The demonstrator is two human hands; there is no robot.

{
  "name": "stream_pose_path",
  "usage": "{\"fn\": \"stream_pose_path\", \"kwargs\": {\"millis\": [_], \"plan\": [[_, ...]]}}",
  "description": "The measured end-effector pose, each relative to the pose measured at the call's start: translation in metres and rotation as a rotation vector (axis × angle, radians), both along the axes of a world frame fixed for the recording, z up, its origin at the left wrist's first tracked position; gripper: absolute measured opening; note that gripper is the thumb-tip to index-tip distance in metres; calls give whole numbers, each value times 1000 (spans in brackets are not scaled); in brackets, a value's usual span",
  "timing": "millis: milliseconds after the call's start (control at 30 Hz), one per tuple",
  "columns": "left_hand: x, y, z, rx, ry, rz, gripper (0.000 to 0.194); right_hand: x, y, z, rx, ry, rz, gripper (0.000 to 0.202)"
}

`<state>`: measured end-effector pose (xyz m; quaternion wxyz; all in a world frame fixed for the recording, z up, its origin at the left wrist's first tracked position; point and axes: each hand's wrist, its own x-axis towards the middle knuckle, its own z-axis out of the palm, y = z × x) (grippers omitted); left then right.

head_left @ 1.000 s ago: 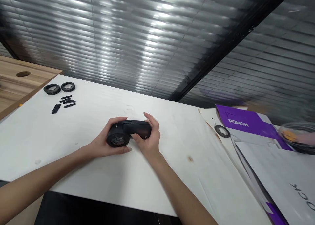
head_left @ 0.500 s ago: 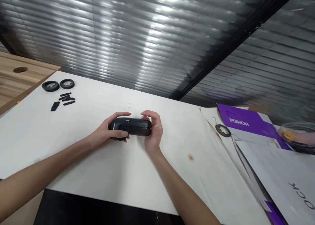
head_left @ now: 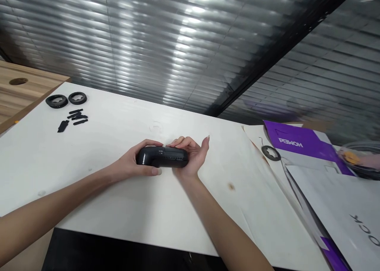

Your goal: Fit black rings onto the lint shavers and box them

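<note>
A black, rounded, elongated device [head_left: 166, 157] with small white lettering at its left end and a row of slots along its right part is between my two hands above the table. My left hand [head_left: 135, 160] wraps its left end, thumb along the near side and fingers over the far side. My right hand [head_left: 192, 156] holds the right end, its palm against it and fingers curled along the far edge, while the thumb points up, away from the device. The device's underside is hidden.
On the white table [head_left: 118, 207], two black rings [head_left: 77, 98] and several small black strips [head_left: 77, 115] lie at the far left. Another black ring [head_left: 270, 153] is at right by a purple-and-white box [head_left: 297, 144]. Coiled cable [head_left: 363, 148] sits at the right edge. Slatted blinds [head_left: 148, 45] stand behind.
The device has tilted and shifted slightly right, so its lettering shows more. My right thumb has lifted off and points up, and the right palm has turned upward.
</note>
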<state>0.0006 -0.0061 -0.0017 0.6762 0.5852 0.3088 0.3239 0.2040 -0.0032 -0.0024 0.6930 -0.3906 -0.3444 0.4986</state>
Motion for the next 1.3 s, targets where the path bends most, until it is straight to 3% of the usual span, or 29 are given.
{"fn": "stream_pose_path", "kwargs": {"millis": [167, 367, 533, 733, 967, 1100, 1167, 1300], "plan": [[2, 1, 3, -24, -28, 10, 66, 2, 3, 0, -44, 1, -3, 81], [2, 0, -1, -165, -96, -116, 90, 2, -3, 2, 31, -81, 32, 76], [1, 0, -6, -122, 2, -66, 98, 2, -9, 1, 51, -140, -18, 73], [-2, -3, 0, -110, 100, -38, 101, -3, -15, 2, 67, -197, -100, 79], [3, 0, -3, -223, -134, -47, 80, -3, -9, -4, 173, -285, -167, 75], [0, 7, 0, -349, -212, -1, 74, 7, -2, -2, 277, -566, 10, 44], [-2, 8, 4, -416, -257, 6, 68, 11, 0, 1, 289, -663, 79, 41], [1, 6, 8, -499, -330, 13, 62, 12, 1, 0, 252, -718, -37, 44]]}}
